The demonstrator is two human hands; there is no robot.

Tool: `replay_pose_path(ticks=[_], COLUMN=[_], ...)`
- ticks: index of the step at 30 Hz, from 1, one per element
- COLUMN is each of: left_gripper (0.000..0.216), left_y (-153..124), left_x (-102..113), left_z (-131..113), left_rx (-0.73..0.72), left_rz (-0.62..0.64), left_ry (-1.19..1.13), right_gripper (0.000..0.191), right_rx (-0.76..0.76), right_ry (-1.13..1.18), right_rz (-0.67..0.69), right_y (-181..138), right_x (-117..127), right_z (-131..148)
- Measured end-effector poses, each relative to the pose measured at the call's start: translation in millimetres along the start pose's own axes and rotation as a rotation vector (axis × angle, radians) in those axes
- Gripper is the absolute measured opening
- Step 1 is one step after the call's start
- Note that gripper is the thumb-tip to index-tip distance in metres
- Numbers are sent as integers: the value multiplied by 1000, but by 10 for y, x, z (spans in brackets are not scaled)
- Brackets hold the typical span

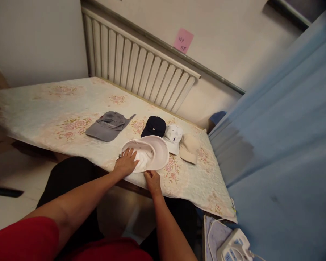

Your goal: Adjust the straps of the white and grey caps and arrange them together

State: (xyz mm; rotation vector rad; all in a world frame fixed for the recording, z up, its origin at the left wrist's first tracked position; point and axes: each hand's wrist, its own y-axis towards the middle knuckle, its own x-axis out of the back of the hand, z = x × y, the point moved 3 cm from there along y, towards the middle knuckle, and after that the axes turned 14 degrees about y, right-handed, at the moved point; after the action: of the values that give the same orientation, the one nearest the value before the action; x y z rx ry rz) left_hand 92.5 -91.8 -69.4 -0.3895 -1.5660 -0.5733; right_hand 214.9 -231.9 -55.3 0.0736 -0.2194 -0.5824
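A white cap [161,152] lies upturned at the table's near edge, its inside facing up and its brim toward the right. My left hand [126,162] rests inside the crown with fingers spread on the lining. At the cap's near rim, the fingers of my right hand [153,181] pinch the edge. Just behind it sit a dark navy cap [153,127] and a white cap with a small dark emblem [174,137]. A beige cap [189,148] stands to the right of these. Farther left is a grey cap [111,125] with its strap sticking out.
The table has a floral cover [89,98]. Behind it are a white radiator [141,65] and a wall with a pink note [183,40]. A blue curtain [282,145] hangs along the right side. A white corded device [235,246] sits at the lower right.
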Motion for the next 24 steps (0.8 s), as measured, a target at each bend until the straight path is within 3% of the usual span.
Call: replay_pose_path(ticks=[15, 24], left_gripper=[57, 57], left_y=[-18, -14], left_x=[18, -8], left_z=[-4, -9], left_rx=[2, 5], left_rz=[-18, -20], left_ry=[-20, -22], right_gripper=[25, 34], right_rx=[-13, -69], right_ry=[-25, -155], right_rz=[-33, -135], right_y=[-1, 105], right_x=[-23, -86], right_z=[-4, -1])
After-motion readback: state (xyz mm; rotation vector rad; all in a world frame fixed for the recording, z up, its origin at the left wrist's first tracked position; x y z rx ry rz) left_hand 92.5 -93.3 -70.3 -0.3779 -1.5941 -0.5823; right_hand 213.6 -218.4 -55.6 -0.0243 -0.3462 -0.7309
